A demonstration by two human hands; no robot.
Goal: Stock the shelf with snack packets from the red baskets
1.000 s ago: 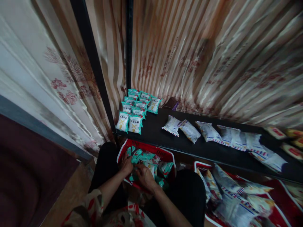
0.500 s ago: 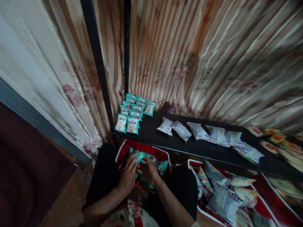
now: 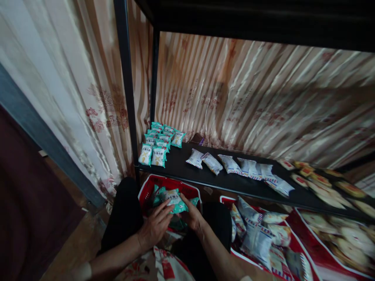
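A teal-and-white snack bag [image 3: 173, 198] is between my two hands, above a red basket [image 3: 141, 191] with a white rim. My left hand [image 3: 156, 224] has its fingers on the bag's near left side. My right hand [image 3: 190, 212] grips the bag's right edge, thumb at the top. More teal bags lie in the basket below, partly covered by my hands. On the left end of the black shelf [image 3: 175, 164], several matching teal bags [image 3: 159, 156] are lined up in rows.
Several white-and-blue bags [image 3: 230, 164] lie along the shelf, with flat packets [image 3: 319, 181] farther right. A second red basket [image 3: 234, 249] holds larger bags; a third basket [image 3: 310, 234] holds pale packs. A black post [image 3: 127, 78] stands at left before the curtains [image 3: 205, 78].
The teal snack bag has come up out of the basket between my hands, its printed front now showing. The view has tilted up, bringing an upper black shelf into sight.
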